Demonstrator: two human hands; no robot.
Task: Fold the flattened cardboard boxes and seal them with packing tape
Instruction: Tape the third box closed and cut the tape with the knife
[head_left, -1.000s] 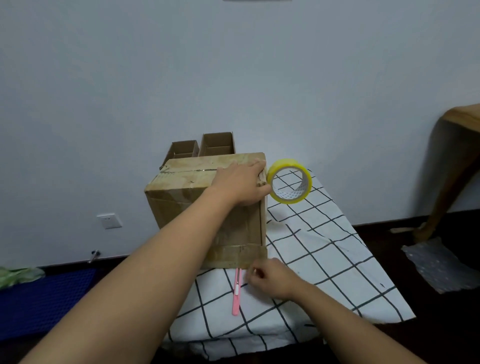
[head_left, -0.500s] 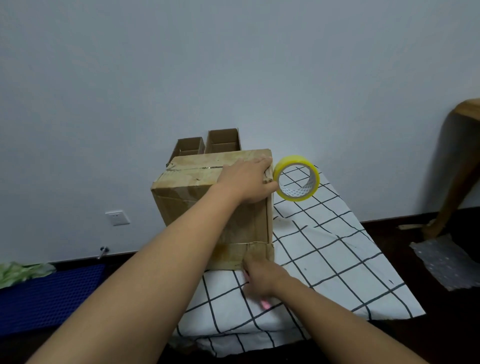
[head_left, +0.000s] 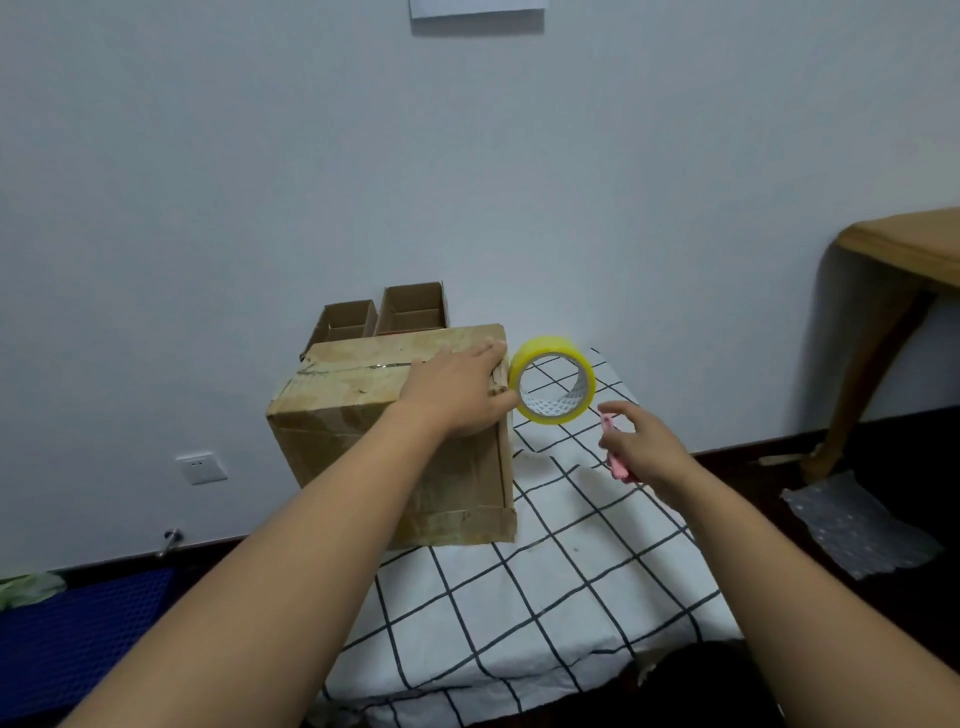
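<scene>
On the checked cloth (head_left: 545, 597) stands the cardboard box (head_left: 395, 447), left hand (head_left: 457, 389) flat on its top.
Right hand (head_left: 644, 447) grips a pink cutter (head_left: 618, 467) beside the yellow tape roll (head_left: 551, 379); two open boxes (head_left: 384, 317) behind.

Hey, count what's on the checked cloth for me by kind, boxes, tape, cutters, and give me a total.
Cardboard boxes: 3, one sealed box, two open boxes behind it
Yellow tape roll: 1
Pink cutter, held above the cloth in the right hand: 1
Total: 5
</scene>
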